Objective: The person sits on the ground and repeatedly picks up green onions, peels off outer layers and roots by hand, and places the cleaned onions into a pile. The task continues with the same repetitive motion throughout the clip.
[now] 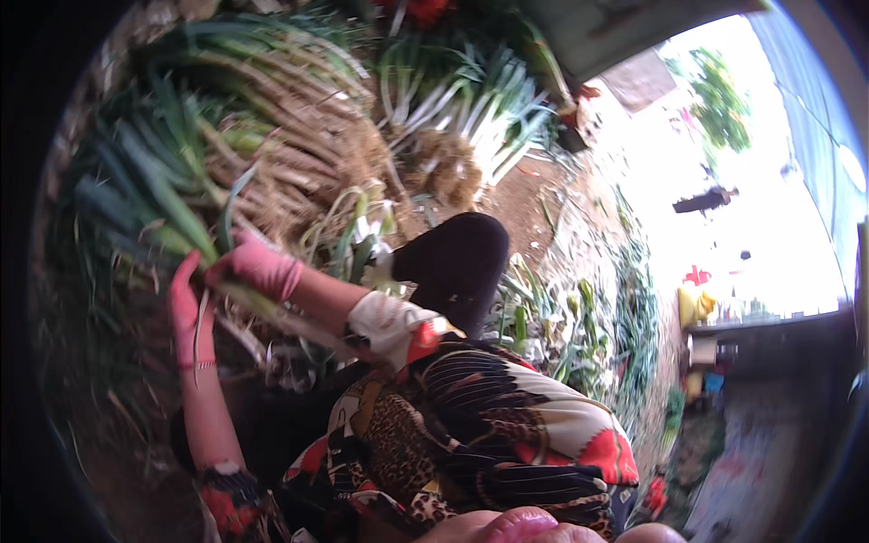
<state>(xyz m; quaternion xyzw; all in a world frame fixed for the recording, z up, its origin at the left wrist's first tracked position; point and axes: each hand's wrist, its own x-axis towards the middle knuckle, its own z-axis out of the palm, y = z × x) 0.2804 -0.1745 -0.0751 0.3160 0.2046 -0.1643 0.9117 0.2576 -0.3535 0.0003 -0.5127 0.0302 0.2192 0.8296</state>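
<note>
Both my hands wear pink gloves. My right hand [254, 268] is closed around the stalk of a large green onion [180, 203], whose broad leaves fan out to the upper left and whose pale end slants down under my right forearm. Against the same stalk, just left of the right hand, my left hand [190, 305] is cupped, its fingers partly hidden. A thin leaf strip [199, 339] hangs over the left palm and wrist. Beyond the hands lies a big pile of green onions [292, 129] with brown, soil-covered roots.
A smaller bunch with whiter stalks [495, 122] lies farther off on bare soil [529, 203]. My dark-clad knee [461, 265] rises right of the hands. Peeled leaf scraps [577, 326] litter the ground to the right. A distant person [706, 200] is in the bright area.
</note>
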